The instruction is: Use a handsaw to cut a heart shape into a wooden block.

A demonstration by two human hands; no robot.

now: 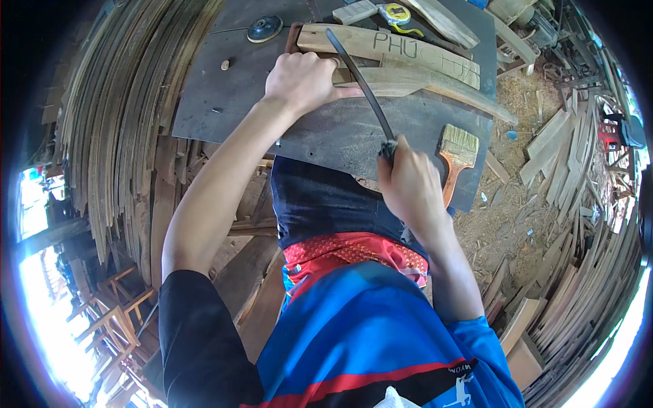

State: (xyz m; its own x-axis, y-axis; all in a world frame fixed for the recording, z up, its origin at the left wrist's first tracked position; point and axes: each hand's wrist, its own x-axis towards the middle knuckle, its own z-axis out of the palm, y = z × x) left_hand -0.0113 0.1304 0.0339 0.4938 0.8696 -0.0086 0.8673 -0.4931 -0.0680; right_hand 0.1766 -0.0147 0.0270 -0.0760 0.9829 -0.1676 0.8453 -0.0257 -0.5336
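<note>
A long, narrow, dark tool point(368, 93) is gripped by its dark handle and slanted across a pale, bent wooden piece point(442, 87), its tip pointed away and leftward. The wood is laid flat, pressed down near its left end.

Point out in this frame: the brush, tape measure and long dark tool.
Brush point(458, 160): head view, broad top of its orange handle.
Tape measure point(395, 13): head view, middle of its case.
Long dark tool point(366, 87): head view, mid-shaft.
</note>
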